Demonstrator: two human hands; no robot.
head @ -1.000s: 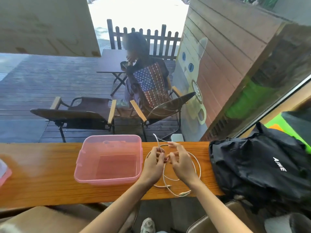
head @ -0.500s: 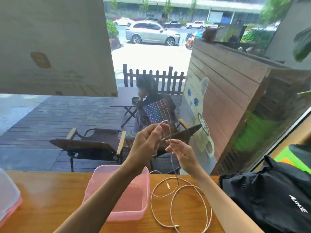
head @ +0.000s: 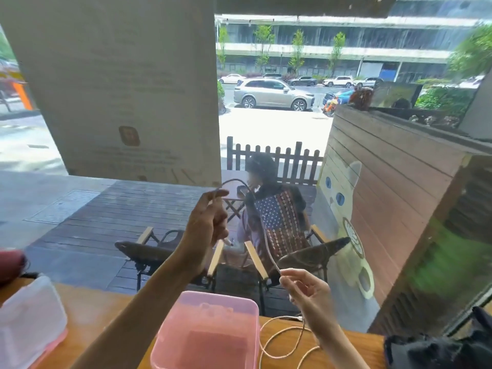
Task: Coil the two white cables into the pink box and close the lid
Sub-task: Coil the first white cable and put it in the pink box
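Observation:
The pink box (head: 210,310) stands open and empty on the wooden counter (head: 95,310), below my hands. My left hand (head: 209,222) is raised high and pinches a white cable (head: 267,246) near its end, with the plug sticking out below the fingers. The cable arches over that hand and runs down to my right hand (head: 306,291), which pinches it lower to the right. More white cable (head: 279,339) lies in loose loops on the counter, right of the box. I cannot tell the two cables apart.
A translucent lid with a pink rim (head: 29,320) lies at the counter's left edge. A black backpack (head: 436,347) sits at the far right. A window pane stands just behind the counter; a person sits in a chair (head: 279,230) outside.
My hands have pulled apart: the left rose higher, the right dropped lower and to the right, drawing the cable out between them. The view tilted upward.

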